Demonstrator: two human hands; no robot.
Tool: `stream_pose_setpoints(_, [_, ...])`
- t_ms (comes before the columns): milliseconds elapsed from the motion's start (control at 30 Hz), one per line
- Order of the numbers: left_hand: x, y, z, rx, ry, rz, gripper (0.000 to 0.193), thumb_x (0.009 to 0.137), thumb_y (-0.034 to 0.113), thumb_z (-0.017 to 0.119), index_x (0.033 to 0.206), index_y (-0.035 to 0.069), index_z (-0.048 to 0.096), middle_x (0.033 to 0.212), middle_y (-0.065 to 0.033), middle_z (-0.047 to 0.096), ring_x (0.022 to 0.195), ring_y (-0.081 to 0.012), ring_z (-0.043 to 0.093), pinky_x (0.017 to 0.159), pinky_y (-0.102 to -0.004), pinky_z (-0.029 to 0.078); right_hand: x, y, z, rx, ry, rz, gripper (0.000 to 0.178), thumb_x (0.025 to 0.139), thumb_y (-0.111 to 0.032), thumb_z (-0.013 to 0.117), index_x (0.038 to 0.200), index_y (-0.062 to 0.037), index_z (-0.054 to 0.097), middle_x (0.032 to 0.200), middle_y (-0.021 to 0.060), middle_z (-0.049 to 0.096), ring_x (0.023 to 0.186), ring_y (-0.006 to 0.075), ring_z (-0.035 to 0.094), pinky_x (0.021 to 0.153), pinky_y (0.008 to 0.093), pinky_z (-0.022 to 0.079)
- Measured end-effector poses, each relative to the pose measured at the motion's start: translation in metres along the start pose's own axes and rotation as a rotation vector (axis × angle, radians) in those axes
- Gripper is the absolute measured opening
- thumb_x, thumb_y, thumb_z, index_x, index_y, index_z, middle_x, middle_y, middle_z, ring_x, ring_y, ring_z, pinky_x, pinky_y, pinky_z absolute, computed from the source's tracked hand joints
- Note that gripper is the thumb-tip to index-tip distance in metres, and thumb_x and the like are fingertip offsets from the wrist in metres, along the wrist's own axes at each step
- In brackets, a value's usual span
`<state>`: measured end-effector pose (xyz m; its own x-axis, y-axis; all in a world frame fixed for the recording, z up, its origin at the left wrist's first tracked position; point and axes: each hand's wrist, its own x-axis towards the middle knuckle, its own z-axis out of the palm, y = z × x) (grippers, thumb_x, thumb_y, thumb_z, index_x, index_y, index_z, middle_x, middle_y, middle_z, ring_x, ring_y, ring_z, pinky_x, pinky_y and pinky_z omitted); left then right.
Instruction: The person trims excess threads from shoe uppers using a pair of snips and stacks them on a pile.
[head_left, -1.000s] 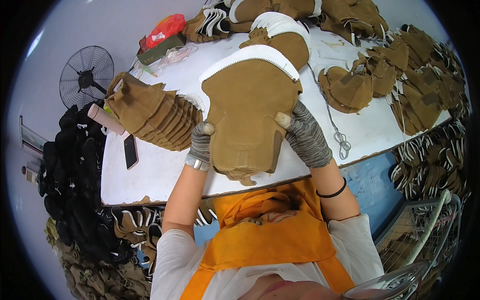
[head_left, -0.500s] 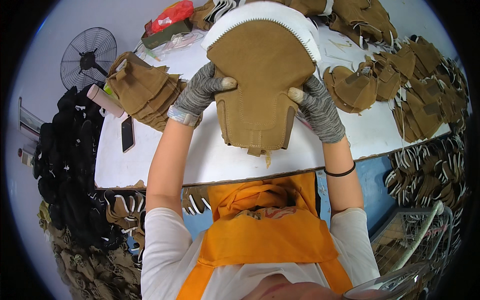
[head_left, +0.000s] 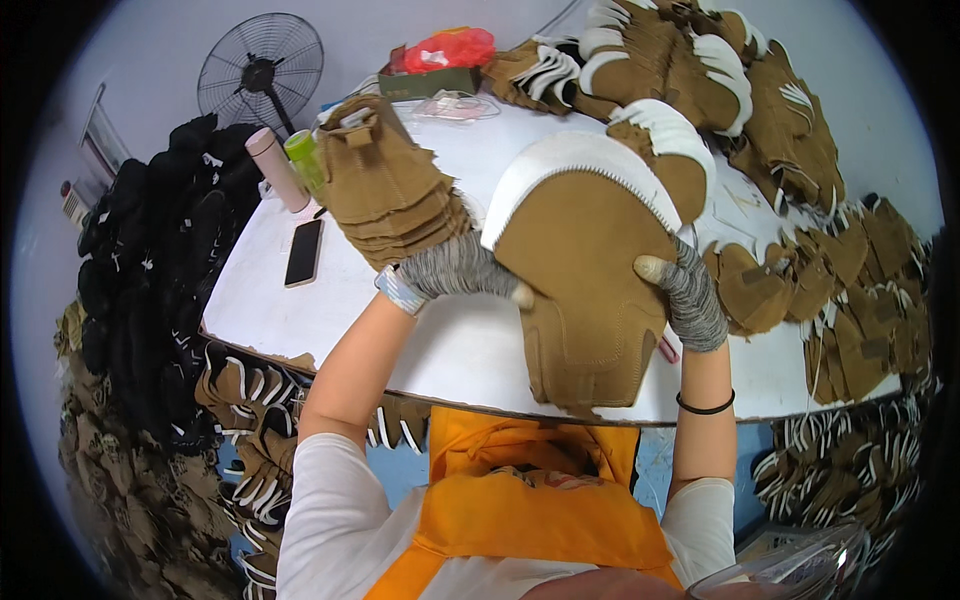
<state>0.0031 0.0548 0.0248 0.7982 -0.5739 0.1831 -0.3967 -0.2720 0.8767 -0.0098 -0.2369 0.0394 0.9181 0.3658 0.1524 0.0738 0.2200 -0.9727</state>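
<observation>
A brown suede boot upper (head_left: 590, 270) with a white lining band stitched in zigzag along its curved top is held up over the table, tilted, its narrow end toward me. My left hand (head_left: 462, 270), in a grey knit glove with the thumb tip showing pale, grips its left edge. My right hand (head_left: 692, 300), gloved alike, is closed round the right edge with its thumb on the face. The fingers behind the upper are hidden. Just left of it stands a stack of brown uppers (head_left: 385, 190), close to my left hand.
Brown pieces with white linings (head_left: 665, 80) are heaped at the back right, and more brown pieces (head_left: 850, 260) lie at the right. A phone (head_left: 304, 252), a pink bottle (head_left: 277, 170) and a green bottle (head_left: 305, 160) stand or lie on the white table (head_left: 260, 325). Behind is a fan (head_left: 258, 75).
The upper and both hands have come lower in the picture, nearer the table's front edge, and the upper has tilted. The view has shifted, showing more of the back pile.
</observation>
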Motion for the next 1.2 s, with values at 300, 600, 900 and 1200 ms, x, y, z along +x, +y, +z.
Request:
stream_pose_setpoints(300, [-0.039,0.037,-0.033,-0.75,0.351,0.076,0.071,0.077,0.021,0.075,0.135,-0.001,0.042,0.125,-0.0137,0.056,0.113,-0.0243,0.055,0.098,-0.0371,0.046,0.066,0.005,0.069,0.031,-0.147,-0.094,0.062,0.08,-0.03,0.07,0.128,0.0022,0.05,0.113,0.0111,0.062,0.097,0.0179,0.062,0.085,0.0291,0.052])
stream_pose_setpoints(600, [-0.093,0.055,-0.133,-0.52,0.62,0.071,0.063,0.084,0.035,0.07,0.13,-0.002,0.049,0.119,-0.0103,0.061,0.108,-0.0162,0.058,0.094,-0.0301,0.048,0.156,-0.014,0.167,-0.319,-0.419,-0.479,0.048,0.089,-0.029,0.057,0.128,-0.0012,0.05,0.117,0.0105,0.061,0.105,0.0181,0.059,0.091,0.0308,0.048])
stream_pose_setpoints(900, [-0.051,-0.036,-0.24,-0.674,1.013,-0.342,0.035,0.098,0.034,0.047,0.116,0.005,0.053,0.106,-0.0069,0.064,0.09,-0.0136,0.063,0.08,-0.0261,0.053,0.367,0.052,0.184,-1.361,-0.279,-0.706,0.032,0.087,-0.023,0.058,0.113,-0.0037,0.063,0.103,0.0136,0.068,0.093,0.025,0.064,0.084,0.0349,0.051])
stream_pose_setpoints(1200, [-0.044,-0.042,-0.229,-0.91,0.916,-0.345,0.035,0.1,0.032,0.045,0.124,0.007,0.049,0.12,-0.0088,0.058,0.108,-0.015,0.057,0.092,-0.0293,0.048,0.378,0.068,0.166,-0.956,-0.365,-0.699,0.043,0.08,-0.013,0.064,0.121,-0.0037,0.054,0.103,0.0208,0.066,0.09,0.0335,0.065,0.082,0.037,0.052])
